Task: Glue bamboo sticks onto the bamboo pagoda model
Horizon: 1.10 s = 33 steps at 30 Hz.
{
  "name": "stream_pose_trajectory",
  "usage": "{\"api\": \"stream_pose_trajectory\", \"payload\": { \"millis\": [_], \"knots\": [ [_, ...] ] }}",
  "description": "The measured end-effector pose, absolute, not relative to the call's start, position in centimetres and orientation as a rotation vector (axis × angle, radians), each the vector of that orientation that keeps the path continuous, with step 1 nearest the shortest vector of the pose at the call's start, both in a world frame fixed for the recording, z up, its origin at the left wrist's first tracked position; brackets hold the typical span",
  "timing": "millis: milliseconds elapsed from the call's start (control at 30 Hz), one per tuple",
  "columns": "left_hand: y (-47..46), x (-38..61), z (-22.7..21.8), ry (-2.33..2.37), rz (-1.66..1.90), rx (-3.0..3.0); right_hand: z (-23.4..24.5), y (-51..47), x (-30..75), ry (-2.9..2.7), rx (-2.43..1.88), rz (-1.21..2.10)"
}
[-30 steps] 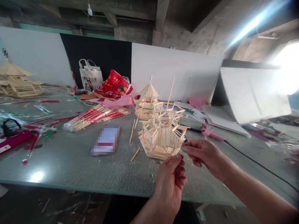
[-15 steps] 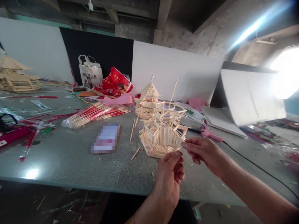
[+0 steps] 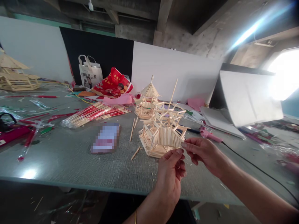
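A partly built pagoda model (image 3: pixel 162 133) of thin wooden sticks stands on the grey table (image 3: pixel 70 161), with one long stick rising from its top. My left hand (image 3: pixel 170 175) and my right hand (image 3: pixel 204 154) meet just in front of its lower right corner. Both pinch with thumb and forefinger, fingertips almost touching each other. What they pinch is too small to make out. A finished small pagoda (image 3: pixel 148 99) stands right behind the model.
A bundle of wrapped chopsticks (image 3: pixel 93 113) lies to the left, with a blurred box (image 3: pixel 106 138) and loose sticks (image 3: pixel 135 153) nearby. A pink glue gun (image 3: pixel 210 133) with a black cord lies to the right. Bags, white boards and another stick model (image 3: pixel 16 77) line the back.
My hands have stayed together in front of the model, with the left fingers rising slightly. The view has shifted a little.
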<state>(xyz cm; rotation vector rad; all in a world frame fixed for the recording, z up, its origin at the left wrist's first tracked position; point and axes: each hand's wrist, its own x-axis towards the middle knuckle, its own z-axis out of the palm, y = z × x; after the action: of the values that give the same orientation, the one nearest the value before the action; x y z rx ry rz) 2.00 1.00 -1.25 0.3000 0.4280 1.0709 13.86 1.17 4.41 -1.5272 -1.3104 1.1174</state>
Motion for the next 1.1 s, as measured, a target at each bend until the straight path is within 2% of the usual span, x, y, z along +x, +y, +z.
{"api": "stream_pose_trajectory", "payload": {
  "millis": [1100],
  "knots": [
    [1.03,2.15,-1.00,0.409,1.057,0.299,5.02,0.46,13.82,-1.276,-1.483,1.187]
  ]
}}
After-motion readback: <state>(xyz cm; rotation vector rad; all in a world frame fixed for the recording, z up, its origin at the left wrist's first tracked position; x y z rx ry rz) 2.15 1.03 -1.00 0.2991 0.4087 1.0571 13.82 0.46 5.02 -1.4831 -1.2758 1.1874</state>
